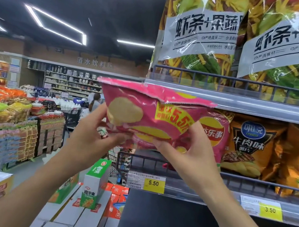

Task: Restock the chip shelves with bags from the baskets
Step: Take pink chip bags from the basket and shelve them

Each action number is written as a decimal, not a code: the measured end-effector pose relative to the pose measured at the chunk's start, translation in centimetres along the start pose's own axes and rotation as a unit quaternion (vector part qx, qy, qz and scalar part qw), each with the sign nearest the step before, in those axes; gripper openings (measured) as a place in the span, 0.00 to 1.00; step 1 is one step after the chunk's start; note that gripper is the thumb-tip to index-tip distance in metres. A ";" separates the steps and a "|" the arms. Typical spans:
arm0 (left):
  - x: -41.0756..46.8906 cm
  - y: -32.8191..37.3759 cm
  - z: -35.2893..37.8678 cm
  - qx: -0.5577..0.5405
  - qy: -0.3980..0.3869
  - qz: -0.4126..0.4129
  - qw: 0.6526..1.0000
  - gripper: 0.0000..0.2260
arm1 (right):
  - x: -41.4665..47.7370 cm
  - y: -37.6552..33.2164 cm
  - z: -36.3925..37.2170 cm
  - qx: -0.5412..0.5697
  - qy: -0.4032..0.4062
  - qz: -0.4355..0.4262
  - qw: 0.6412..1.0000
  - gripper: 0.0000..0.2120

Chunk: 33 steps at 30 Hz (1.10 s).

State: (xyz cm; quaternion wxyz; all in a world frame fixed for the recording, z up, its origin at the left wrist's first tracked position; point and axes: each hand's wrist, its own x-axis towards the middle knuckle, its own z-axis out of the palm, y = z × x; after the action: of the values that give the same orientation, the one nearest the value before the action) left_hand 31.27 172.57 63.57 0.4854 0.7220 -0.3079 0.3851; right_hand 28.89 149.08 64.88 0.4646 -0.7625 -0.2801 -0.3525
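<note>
A pink chip bag [150, 113] with a yellow price burst hangs in the air in front of the middle shelf [229, 194]. My left hand [91, 134] grips its lower left corner, and my right hand [187, 148] grips its lower right edge. Behind it on the shelf stands another pink chip bag [215, 134], partly hidden. Orange beef-flavour chip bags [250, 146] stand to its right. The shelf space at the left end, behind the wire rail [126, 159], looks dark and mostly bare. No basket shows.
Large yellow-green snack bags [201, 35] fill the top shelf above. Yellow price tags [154, 183] sit on the shelf edge. Below left are stacked cartons and green boxes [95, 182]. Display tables with packets [12, 115] and a distant person [94, 102] stand across the aisle.
</note>
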 end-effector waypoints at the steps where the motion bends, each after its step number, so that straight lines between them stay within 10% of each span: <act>1: 0.0 -0.4 0.2 0.008 -0.002 -0.003 1.000 0.18 | 0.0 0.3 0.2 -0.017 0.006 -0.002 1.000 0.19; 12: 0.9 -3.9 2.5 -0.104 -0.066 -0.123 0.985 0.15 | 0.5 3.5 1.6 -0.191 -0.008 0.044 0.981 0.22; 19: 3.9 -4.9 2.8 -0.045 -0.077 -0.153 0.984 0.03 | -0.1 3.2 2.4 -0.167 0.066 -0.004 0.984 0.49; 27: 6.8 -6.7 3.4 -0.007 -0.105 -0.187 0.977 0.31 | 1.5 4.6 2.9 -0.322 0.016 -0.012 0.947 0.34; 33: 5.1 -8.4 4.0 -0.116 -0.038 -0.101 0.987 0.31 | 2.2 4.6 3.2 -0.362 0.006 0.020 0.932 0.35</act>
State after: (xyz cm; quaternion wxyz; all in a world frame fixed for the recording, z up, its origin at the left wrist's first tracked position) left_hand 41.78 171.28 63.12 0.5904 0.7022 -0.2944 0.2677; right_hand 34.55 150.32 63.21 0.1660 -0.8821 -0.1158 -0.4253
